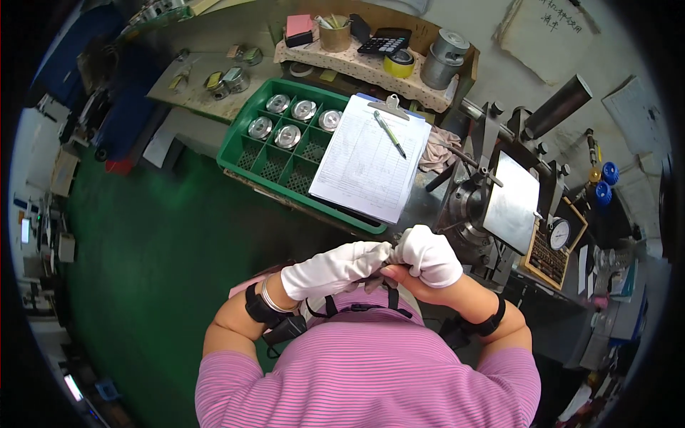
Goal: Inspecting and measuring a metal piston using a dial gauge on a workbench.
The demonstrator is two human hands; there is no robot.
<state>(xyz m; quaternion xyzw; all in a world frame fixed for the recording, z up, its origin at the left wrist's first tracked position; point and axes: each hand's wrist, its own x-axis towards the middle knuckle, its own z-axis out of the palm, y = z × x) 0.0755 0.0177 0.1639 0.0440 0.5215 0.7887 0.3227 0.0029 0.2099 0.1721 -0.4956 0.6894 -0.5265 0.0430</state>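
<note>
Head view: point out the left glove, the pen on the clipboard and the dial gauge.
Left glove [330,270]: head view, about mid-length on its white fabric.
Pen [389,133]: head view, middle of its barrel.
Dial gauge [560,233]: head view, middle of its round face.

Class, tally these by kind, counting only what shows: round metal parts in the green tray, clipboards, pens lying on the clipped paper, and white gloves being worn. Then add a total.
Round metal parts: 5
Clipboard: 1
Pen: 1
White gloves: 2
Total: 9
</note>
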